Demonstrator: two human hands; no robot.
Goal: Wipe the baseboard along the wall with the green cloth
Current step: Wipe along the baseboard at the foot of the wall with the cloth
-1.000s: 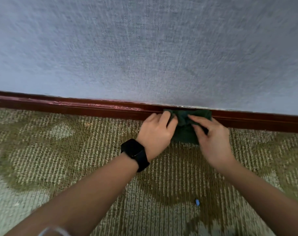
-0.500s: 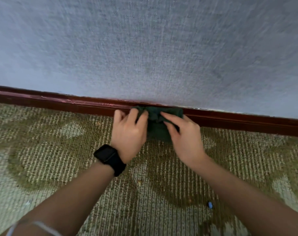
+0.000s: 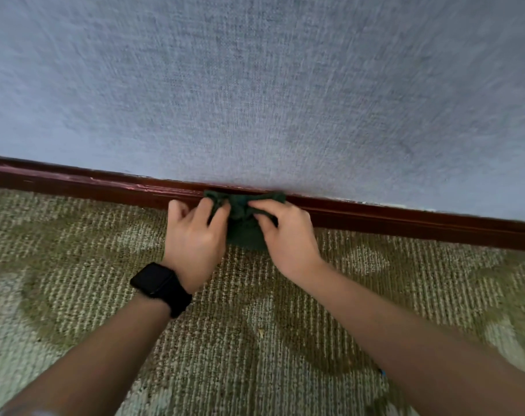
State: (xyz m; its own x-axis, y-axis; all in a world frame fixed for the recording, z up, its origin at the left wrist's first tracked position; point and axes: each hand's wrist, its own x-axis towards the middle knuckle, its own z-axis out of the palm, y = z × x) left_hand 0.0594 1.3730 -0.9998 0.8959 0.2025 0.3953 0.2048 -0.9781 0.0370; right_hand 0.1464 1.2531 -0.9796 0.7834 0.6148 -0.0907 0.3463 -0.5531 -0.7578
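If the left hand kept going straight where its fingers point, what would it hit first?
The left hand is pinching the green cloth, so it would likely just press that cloth harder against the baseboard behind it.

No text, label, brand, number or sign can be read in this view. The only place where writing could stand is the face of the black watch (image 3: 156, 280), at about 8 o'clock from the middle of the picture, and this face is dark and blank.
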